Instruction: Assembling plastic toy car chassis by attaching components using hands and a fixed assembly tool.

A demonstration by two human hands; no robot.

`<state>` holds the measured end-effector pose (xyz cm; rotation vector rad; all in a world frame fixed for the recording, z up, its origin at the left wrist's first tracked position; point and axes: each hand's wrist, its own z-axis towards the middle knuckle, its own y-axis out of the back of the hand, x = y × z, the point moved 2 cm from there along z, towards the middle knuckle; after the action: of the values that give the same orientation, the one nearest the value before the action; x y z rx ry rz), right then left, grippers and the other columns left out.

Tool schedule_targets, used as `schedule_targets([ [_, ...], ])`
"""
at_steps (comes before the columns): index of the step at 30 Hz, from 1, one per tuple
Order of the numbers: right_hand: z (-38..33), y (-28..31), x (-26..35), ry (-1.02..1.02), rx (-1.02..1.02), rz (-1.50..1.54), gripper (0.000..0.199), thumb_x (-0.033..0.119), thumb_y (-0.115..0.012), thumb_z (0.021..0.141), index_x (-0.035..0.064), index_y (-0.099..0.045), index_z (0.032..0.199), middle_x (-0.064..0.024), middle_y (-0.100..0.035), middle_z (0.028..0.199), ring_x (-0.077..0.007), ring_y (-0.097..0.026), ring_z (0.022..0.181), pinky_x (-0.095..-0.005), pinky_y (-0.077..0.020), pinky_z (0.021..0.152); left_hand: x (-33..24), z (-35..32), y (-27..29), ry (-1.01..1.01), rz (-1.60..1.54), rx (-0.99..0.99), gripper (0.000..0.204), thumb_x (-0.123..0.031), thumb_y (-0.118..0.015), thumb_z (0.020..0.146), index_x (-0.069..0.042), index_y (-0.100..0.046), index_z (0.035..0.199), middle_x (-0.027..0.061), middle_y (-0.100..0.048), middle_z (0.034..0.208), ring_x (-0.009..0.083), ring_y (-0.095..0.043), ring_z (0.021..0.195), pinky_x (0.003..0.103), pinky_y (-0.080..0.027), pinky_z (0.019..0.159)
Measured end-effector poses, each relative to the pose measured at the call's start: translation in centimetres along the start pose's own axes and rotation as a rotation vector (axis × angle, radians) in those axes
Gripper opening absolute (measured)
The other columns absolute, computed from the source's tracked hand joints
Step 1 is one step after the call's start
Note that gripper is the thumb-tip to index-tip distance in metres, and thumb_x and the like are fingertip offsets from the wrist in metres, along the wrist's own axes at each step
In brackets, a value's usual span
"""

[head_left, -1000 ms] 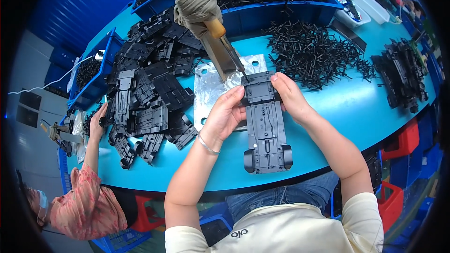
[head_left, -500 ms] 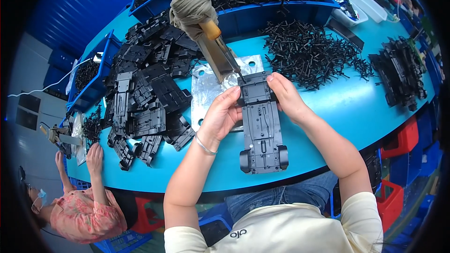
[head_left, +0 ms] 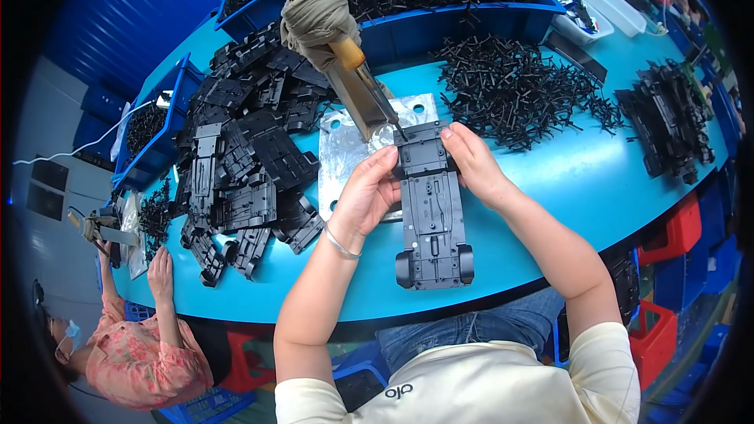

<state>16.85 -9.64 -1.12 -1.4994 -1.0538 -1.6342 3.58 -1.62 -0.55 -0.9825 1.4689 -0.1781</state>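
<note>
Both hands clamp one dark toy car chassis (head_left: 433, 212), underside up, over the turquoise table (head_left: 550, 204). Left hand (head_left: 369, 192): fingers curled around the chassis's left flank near its far end, thumb on top. Right hand (head_left: 471, 163): fingers wrapped on the right flank, fingertips at the far corner. Neither hand is free; each is closed on the part.

Chassis long axis runs away from the person, near end with two wheels at the table edge, far end pushed up under the tip of a fixed tool (head_left: 369, 98). That tool slants down from upper left, its handle wrapped in grey cloth (head_left: 316, 20), and its tip meets the chassis's far end, close beside the right-hand fingertips. Right hand is slightly nearer the tip than the left. A metal plate (head_left: 345, 149) lies beneath the contact point.

Surroundings: heap of like black chassis parts (head_left: 243, 157) to the left; pile of small black pieces (head_left: 518, 94) to the far right of the tool; blue bins (head_left: 471, 20) behind. Another person (head_left: 133, 353) works at lower left, one hand on the table.
</note>
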Motion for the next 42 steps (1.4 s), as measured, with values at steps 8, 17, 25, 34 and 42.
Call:
schedule_targets([
  [8,0.0,0.3,-0.1,0.019,-0.007,-0.045,0.021,0.029,-0.035,0.084,0.0108,-0.041,0.074,0.0052,-0.037,0.057,-0.0021,-0.033,0.045,-0.0165,-0.0241,0.035,0.1,0.0,-0.2,-0.007,0.017,-0.015,0.023,-0.019,-0.042,0.081,-0.001,-0.047,0.093,0.0084,-0.054,0.088,0.0164,-0.055,0.074,0.028,-0.047,0.065],
  [17,-1.1,-0.2,0.2,-0.266,0.282,0.343,0.024,0.031,-0.035,0.084,0.008,-0.042,0.089,-0.0003,-0.047,0.07,-0.0076,-0.043,0.054,-0.0196,-0.0354,0.048,-0.6,-0.5,0.9,0.043,0.1,-0.026,0.022,-0.017,-0.042,0.08,-0.001,-0.046,0.094,0.0061,-0.053,0.084,0.0146,-0.055,0.071,0.026,-0.047,0.063],
  [25,-0.9,-2.0,0.4,-0.271,0.334,0.425,0.029,0.029,-0.034,0.084,0.0044,-0.043,0.097,-0.0036,-0.051,0.082,-0.0097,-0.048,0.067,-0.0229,-0.04,0.057,-1.6,-1.1,2.5,0.04,0.184,-0.046,0.025,-0.018,-0.045,0.079,-0.001,-0.046,0.098,0.0053,-0.053,0.088,0.0139,-0.054,0.072,0.026,-0.046,0.064],
  [34,-0.6,-3.8,-1.0,-0.07,-0.016,0.166,0.037,0.033,-0.031,0.085,0.0006,-0.047,0.083,-0.0021,-0.046,0.057,-0.0085,-0.044,0.047,-0.0213,-0.0348,0.043,-2.2,-1.3,3.0,0.002,0.177,-0.088,0.024,-0.018,-0.044,0.079,0.002,-0.046,0.093,0.0076,-0.053,0.085,0.0142,-0.055,0.069,0.026,-0.047,0.061],
  [42,-0.3,-3.6,-0.9,-0.062,-0.008,0.21,0.037,0.033,-0.029,0.085,0.0001,-0.047,0.082,-0.0021,-0.046,0.056,-0.0086,-0.043,0.043,-0.021,-0.0339,0.04,-2.4,-1.3,2.5,-0.02,0.205,-0.108,0.024,-0.02,-0.044,0.079,0.002,-0.047,0.089,0.0076,-0.053,0.082,0.0125,-0.054,0.064,0.024,-0.047,0.057],
])
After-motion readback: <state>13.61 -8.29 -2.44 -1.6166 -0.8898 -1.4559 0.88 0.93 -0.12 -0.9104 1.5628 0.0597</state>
